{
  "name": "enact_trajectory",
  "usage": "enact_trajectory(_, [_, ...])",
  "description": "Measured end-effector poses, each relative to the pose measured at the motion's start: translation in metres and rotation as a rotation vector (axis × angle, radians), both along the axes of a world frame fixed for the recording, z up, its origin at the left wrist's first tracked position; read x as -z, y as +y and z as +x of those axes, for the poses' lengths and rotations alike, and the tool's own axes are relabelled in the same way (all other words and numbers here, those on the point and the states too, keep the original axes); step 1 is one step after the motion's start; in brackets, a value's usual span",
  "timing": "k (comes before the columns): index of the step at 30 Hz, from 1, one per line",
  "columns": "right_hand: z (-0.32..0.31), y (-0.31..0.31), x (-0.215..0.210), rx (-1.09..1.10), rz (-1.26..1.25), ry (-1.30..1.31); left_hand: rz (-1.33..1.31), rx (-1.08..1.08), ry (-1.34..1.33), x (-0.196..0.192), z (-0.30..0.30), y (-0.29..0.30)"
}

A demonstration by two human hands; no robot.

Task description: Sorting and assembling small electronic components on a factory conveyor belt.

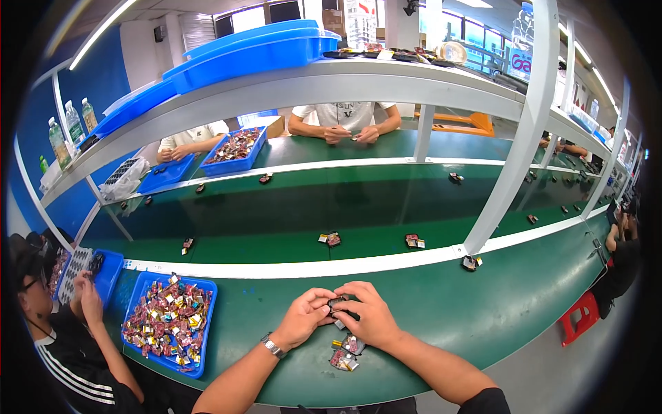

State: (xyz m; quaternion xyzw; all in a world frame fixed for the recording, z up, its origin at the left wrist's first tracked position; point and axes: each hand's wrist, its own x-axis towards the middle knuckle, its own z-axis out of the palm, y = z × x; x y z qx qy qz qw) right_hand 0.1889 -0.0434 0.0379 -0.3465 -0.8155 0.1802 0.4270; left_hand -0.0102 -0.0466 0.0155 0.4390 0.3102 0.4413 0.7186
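Between both hands, above the green worktop (pixel 441 310), sits a small black plastic casing (pixel 336 304), partly covered by fingers. My left hand (pixel 304 319), with a metal watch on its wrist, pinches it from the left. From the right, the curled thumb and fingers of my right hand (pixel 369 316) grip the same casing. Just below my hands lie a dark casing with grey and red parts (pixel 354 344) and a small red circuit board with white and yellow pieces (pixel 343 360). Inside the casing, details are hidden.
Left of my forearm stands a blue tray (pixel 207 331) heaped with red boards. A co-worker (pixel 76 345) sits at far left. Beyond a white rail (pixel 276 270), a belt (pixel 269 214) carries scattered assemblies. A white post (pixel 514 152) and overhead shelf (pixel 303 86) frame the bench.
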Motion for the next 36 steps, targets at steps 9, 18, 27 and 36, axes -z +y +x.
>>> enact_trajectory(9, [-0.0048, -0.0020, 0.0082, 0.019, -0.121, 0.116, -0.006, 0.014, 0.001, -0.0006, 0.0000, 0.0000])
enact_trajectory(18, [-0.0018, -0.0003, 0.0009, -0.089, -0.223, 0.152, -0.013, 0.015, -0.024, 0.0018, -0.0037, 0.0010])
enact_trajectory(27, [-0.0027, -0.0008, 0.0075, -0.022, -0.173, 0.117, -0.021, 0.017, -0.035, -0.0014, -0.0012, -0.0008])
enact_trajectory(36, [-0.0050, -0.0050, 0.0033, -0.030, -0.202, 0.134, -0.007, 0.016, -0.007, 0.0002, -0.0013, 0.0012])
